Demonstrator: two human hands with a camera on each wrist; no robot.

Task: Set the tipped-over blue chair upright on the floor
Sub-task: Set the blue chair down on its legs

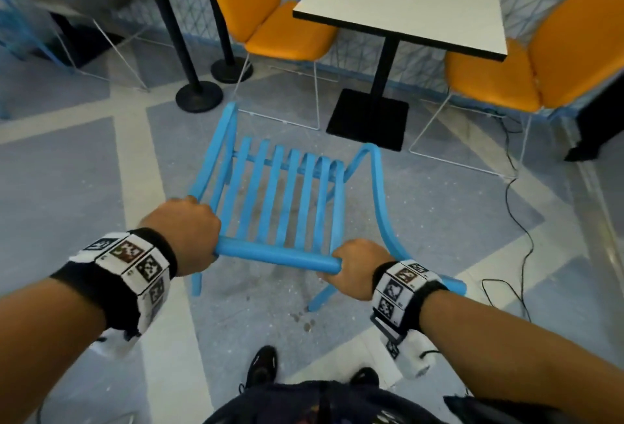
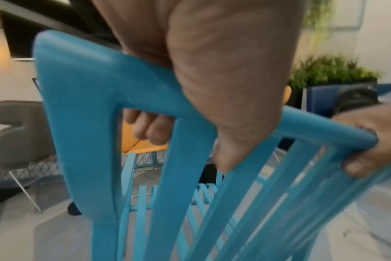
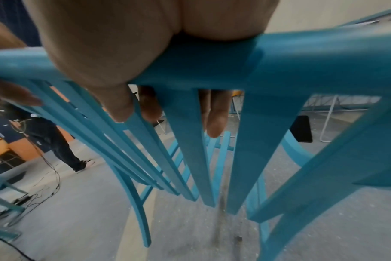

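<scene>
The blue slatted chair (image 1: 280, 200) stands tilted in front of me, its backrest toward me and its seat pointing away toward the table. My left hand (image 1: 189, 231) grips the left end of the top rail (image 1: 277, 256), fingers curled round it. My right hand (image 1: 354, 268) grips the right end of the same rail. In the left wrist view my left hand (image 2: 212, 88) wraps the chair's rail (image 2: 101, 84), fingertips (image 2: 150, 130) showing below. In the right wrist view my right hand (image 3: 105, 53) curls over the chair's rail (image 3: 279, 61), fingertips (image 3: 217, 123) between the slats.
A white square table (image 1: 405, 4) on a black pedestal base (image 1: 368, 119) stands just beyond the chair, with orange chairs (image 1: 270, 18) on either side. Two black post bases (image 1: 199, 97) sit at the left. A black cable (image 1: 520, 221) trails over the floor at the right. My shoes (image 1: 261, 366) are below.
</scene>
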